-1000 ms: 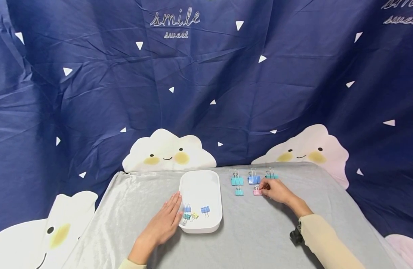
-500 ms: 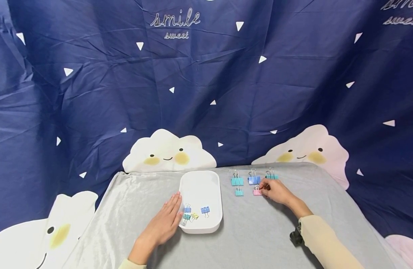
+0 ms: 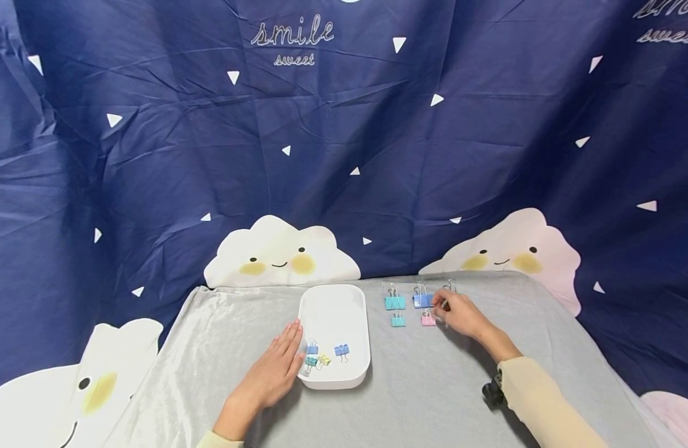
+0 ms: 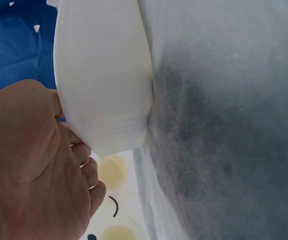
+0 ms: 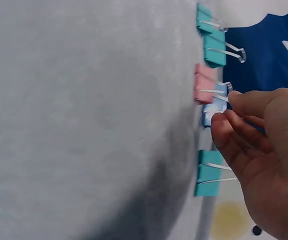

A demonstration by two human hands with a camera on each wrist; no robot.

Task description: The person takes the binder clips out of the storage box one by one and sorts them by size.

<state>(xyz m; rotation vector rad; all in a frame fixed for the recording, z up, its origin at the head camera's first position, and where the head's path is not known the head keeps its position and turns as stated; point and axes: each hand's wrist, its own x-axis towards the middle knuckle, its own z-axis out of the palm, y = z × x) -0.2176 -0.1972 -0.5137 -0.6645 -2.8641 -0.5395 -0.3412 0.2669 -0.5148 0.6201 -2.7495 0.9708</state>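
A small pink binder clip [image 3: 428,320] stands on the grey cloth. My right hand [image 3: 461,316] hovers just by its wire handles, thumb and fingertips apart with a gap between them in the right wrist view. Behind the pink clip is a larger blue binder clip [image 3: 423,301]. A teal binder clip [image 5: 209,172] is partly covered by the right hand in the head view. My left hand [image 3: 272,367] rests with straight fingers along the left side of a white box [image 3: 368,339]. Two blue clips, a teal one and a yellow clip [image 3: 324,360] lie in the box.
Left of the pink clip stand a large teal binder clip [image 3: 395,303] and a small teal clip [image 3: 398,321]. Grey cloth [image 3: 416,392] covers the table. A dark blue curtain [image 3: 344,124] with printed clouds hangs behind its far edge.
My right hand's fingers have lifted slightly and parted from the pink binder clip, which stays standing in place. The left hand and the box have not moved.
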